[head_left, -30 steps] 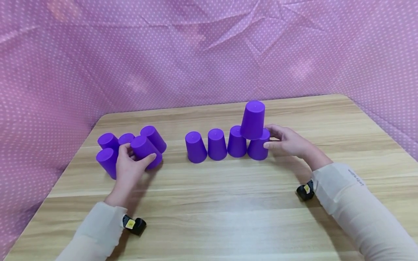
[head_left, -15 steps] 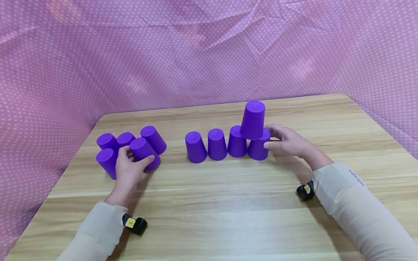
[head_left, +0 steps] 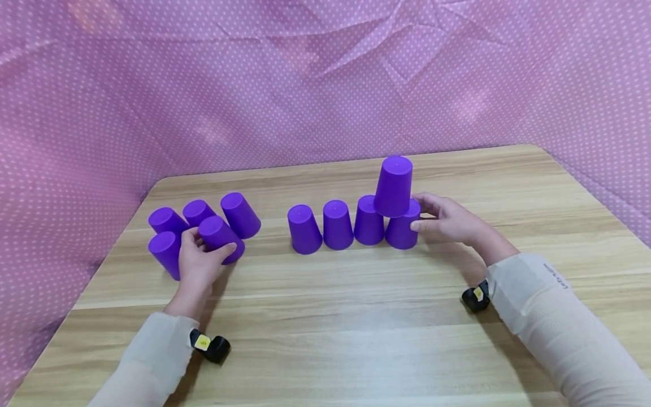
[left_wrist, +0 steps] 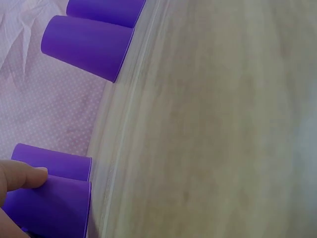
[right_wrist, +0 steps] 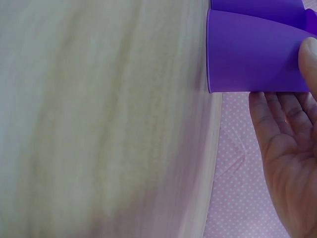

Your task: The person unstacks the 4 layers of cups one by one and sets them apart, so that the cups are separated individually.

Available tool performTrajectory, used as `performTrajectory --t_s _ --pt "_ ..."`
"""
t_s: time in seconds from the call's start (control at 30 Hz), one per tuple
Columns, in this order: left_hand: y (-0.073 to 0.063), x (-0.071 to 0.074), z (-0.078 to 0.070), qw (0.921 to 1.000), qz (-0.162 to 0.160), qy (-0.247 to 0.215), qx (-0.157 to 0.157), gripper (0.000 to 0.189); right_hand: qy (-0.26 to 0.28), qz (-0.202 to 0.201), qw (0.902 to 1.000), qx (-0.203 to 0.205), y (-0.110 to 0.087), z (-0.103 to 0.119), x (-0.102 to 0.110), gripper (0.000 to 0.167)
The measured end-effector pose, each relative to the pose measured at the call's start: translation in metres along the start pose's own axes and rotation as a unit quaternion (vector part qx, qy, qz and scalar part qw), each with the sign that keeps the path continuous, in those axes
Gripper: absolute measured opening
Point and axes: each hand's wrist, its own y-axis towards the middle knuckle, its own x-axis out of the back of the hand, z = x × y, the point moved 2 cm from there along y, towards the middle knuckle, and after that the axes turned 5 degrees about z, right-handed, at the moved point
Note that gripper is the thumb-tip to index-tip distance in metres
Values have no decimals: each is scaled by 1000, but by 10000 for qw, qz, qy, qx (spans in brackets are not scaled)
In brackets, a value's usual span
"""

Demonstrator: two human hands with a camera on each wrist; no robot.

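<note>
My left hand (head_left: 199, 261) grips an upside-down purple cup (head_left: 217, 232) at the left of the table, thumb on its near right side. In the left wrist view the thumb lies along that cup (left_wrist: 54, 208). To the right, several upside-down purple cups stand in a row, from a leftmost cup (head_left: 305, 230) to a rightmost cup (head_left: 399, 233). One more cup (head_left: 394, 186) rests on top, bridging the two rightmost. My right hand (head_left: 447, 221) holds the rightmost cup, thumb at its front and fingers at its far side; the right wrist view shows this cup (right_wrist: 252, 54) close up.
Around my left hand stand other purple cups: a front left one (head_left: 165, 254), a back left one (head_left: 168, 219), a back middle one (head_left: 197, 212) and a back right one (head_left: 241, 216). Pink dotted cloth (head_left: 305, 85) hangs behind the wooden table (head_left: 346, 328).
My left hand has drawn its cup slightly left, widening the space between it and the row. The cups around it have shifted a little. My right hand and the row have stayed still.
</note>
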Motion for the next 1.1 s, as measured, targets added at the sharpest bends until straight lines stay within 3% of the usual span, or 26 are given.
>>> performTrajectory --t_s 0.5,0.87,1.1 --pt "9 0 0 9998 -142 -65 99 80 95 0 10000 5 -3 0 -1 49" --pt "1 0 -13 9970 -585 40 -514 75 83 2 10000 22 -3 0 -1 49" --pt "-4 -1 -25 9905 -864 -43 -1070 74 123 16 9999 43 -2 -1 -1 49"
